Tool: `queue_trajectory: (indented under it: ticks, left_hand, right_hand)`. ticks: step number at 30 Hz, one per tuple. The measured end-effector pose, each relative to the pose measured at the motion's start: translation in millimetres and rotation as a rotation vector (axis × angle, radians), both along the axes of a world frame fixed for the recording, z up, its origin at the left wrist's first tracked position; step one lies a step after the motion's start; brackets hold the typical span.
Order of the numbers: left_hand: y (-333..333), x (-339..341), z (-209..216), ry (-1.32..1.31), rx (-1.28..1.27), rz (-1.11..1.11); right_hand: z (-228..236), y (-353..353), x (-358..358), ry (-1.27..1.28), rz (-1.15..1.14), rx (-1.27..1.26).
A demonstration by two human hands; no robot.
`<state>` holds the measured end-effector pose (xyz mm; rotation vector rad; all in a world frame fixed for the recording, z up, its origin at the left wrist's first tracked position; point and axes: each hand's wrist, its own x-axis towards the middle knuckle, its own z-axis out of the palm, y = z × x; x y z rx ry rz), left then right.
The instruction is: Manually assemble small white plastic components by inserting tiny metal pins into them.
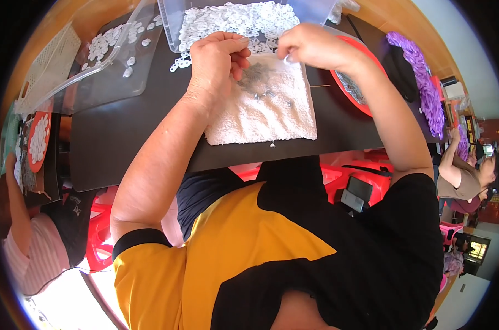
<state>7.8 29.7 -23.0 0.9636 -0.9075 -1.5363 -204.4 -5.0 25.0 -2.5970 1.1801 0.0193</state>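
Observation:
A pale towel (260, 124) lies on the dark table in front of me, with a pile of small grey metal parts (254, 76) and several loose ones on it. Above its far left corner is my left hand (216, 58), fingers curled and thumb against the forefinger; whatever they hold is hidden. My right hand (315, 48), at the towel's far right corner, pinches a small white plastic piece (289, 58). Just beyond both hands, white oval plastic pieces (238, 21) fill a clear tub (171, 27), and some lie loose before it.
At right stands a red tray (365, 107) of metal parts, beside a purple bundle of strands (420, 77). A clear bin (103, 91) with white pieces sits at left. Another person (37, 242) works at far left by a red plate (30, 148). More people (461, 176) are at far right.

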Motion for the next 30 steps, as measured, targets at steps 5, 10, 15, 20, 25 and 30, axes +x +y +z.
queue_trajectory:
  ticks: [5,10,15,20,25,30]
  left_hand:
    - [-0.4,0.1,-2.8,-0.054,0.006,-0.050]
    - [-1.5,-0.8,-2.1,-0.052,-0.021,-0.068]
    - [0.2,-1.1,-2.5,-0.067,-0.032,-0.087]
    - [-0.5,-2.2,-1.0,-0.025,-0.030,-0.061]
    - [2.0,0.4,0.8,-0.019,-0.017,-0.107]
    - [0.4,-0.5,1.9,0.072,-0.067,-0.082]
  right_hand:
    - [-14.3,16.3,6.4,-0.172,-0.141,-0.295]
    - [-12.3,19.1,-10.9,-0.078,-0.291,-0.472]
    - [-46.7,39.5,17.4,0.108,-0.254,-0.639]
    - [-52.4,46.1,21.3,-0.063,-0.207,-0.733]
    - [-36.4,42.1,21.5,-0.387,-0.312,-0.436]
    - [-19.0,32.9,30.3,-0.998,-0.402,0.164]
